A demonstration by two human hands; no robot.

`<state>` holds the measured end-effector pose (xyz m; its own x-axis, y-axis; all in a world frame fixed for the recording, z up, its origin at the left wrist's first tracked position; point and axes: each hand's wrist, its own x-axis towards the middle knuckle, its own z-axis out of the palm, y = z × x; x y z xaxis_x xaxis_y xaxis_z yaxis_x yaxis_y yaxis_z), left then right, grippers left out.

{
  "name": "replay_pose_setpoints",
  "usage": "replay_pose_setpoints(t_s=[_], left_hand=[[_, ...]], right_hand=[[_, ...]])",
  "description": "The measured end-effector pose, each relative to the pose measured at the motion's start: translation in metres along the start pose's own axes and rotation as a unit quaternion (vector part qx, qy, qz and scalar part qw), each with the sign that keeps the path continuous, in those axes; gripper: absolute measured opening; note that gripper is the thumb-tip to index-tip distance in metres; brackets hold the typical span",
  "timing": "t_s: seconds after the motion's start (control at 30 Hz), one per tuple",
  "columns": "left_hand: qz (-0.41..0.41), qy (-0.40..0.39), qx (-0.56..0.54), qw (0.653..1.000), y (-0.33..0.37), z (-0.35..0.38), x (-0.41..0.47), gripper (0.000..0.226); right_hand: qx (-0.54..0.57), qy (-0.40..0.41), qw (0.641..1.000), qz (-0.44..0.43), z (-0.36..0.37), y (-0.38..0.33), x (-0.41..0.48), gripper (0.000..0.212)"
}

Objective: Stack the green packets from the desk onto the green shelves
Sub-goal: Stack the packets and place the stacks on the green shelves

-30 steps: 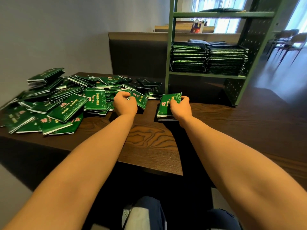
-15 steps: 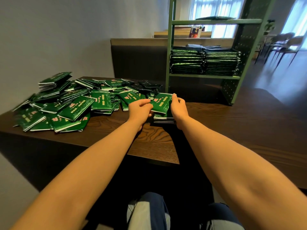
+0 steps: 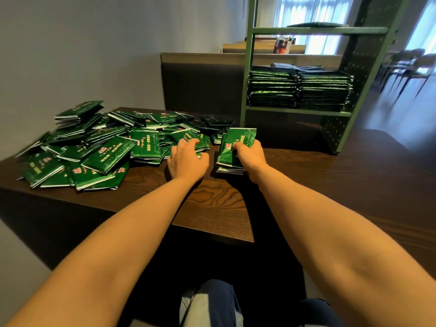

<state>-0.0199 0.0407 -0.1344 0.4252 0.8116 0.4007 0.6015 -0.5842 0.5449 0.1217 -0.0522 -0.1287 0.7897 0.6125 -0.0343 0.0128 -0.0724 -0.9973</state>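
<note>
Stack (image 3: 232, 149) of green packets sits on the desk (image 3: 212, 199), right hand (image 3: 250, 154) curled tight round it. Left hand (image 3: 187, 159), fingers spread, touches the loose pile (image 3: 99, 152) at 9 o'clock. Shelves (image 3: 297, 111) wait at 1 o'clock from the stack, right hand nearer.

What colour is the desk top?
Dark brown with wood grain; the desk shows best in head view.

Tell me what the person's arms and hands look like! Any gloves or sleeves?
No gloves. The left grip and right grip are bare hands, with no rings, watch or wristbands showing. The left forearm and right forearm are bare too; no sleeve reaches into view.
</note>
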Motion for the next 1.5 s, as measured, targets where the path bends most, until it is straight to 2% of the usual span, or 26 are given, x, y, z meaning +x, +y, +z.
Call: replay_pose_setpoints(t_s=[0.07, 0.13, 0.27, 0.53, 0.73, 0.83, 0.93, 1.13, 1.27, 1.37, 1.5], left_hand=[[-0.019, -0.027, 0.058, 0.998, -0.011, 0.003, 0.005, 0.059], [-0.045, -0.066, 0.089, 0.993, -0.016, 0.008, 0.008, 0.069], [-0.050, -0.114, 0.125, 0.984, -0.018, 0.012, 0.012, 0.066], [-0.013, -0.040, 0.059, 0.997, -0.023, 0.013, 0.008, 0.034], [-0.043, 0.006, 0.022, 0.999, -0.018, 0.008, 0.007, 0.021], [-0.054, -0.029, 0.088, 0.994, -0.022, 0.012, 0.010, 0.047], [-0.027, -0.061, 0.116, 0.991, -0.022, 0.013, 0.010, 0.049], [0.079, -0.030, 0.052, 0.995, -0.017, 0.007, 0.004, 0.041], [0.101, -0.018, -0.048, 0.994, -0.008, 0.005, -0.001, 0.038], [0.037, -0.066, -0.256, 0.964, 0.013, 0.004, -0.008, 0.035], [-0.094, -0.106, -0.429, 0.892, 0.028, 0.006, -0.008, 0.035]], right_hand=[[-0.025, 0.002, 1.000, -0.015, 0.003, 0.006, 0.001, 0.029], [-0.046, -0.001, 0.999, -0.029, 0.004, 0.012, 0.003, 0.034], [-0.049, 0.002, 0.997, -0.053, 0.001, 0.014, 0.002, 0.031], [-0.026, -0.008, 0.996, -0.080, -0.002, 0.016, -0.002, 0.033], [-0.025, -0.011, 0.996, -0.090, -0.002, 0.018, -0.004, 0.035], [-0.022, -0.012, 0.995, -0.092, -0.002, 0.017, -0.005, 0.034], [-0.011, -0.007, 0.996, -0.092, -0.002, 0.017, -0.005, 0.034], [0.033, 0.004, 0.997, -0.073, -0.004, 0.014, -0.006, 0.028], [0.080, 0.002, 0.997, -0.013, -0.002, 0.006, -0.009, 0.015], [0.140, -0.008, 0.989, 0.050, 0.000, 0.000, -0.011, 0.012], [0.216, -0.020, 0.972, 0.091, 0.003, -0.009, -0.013, 0.032]])
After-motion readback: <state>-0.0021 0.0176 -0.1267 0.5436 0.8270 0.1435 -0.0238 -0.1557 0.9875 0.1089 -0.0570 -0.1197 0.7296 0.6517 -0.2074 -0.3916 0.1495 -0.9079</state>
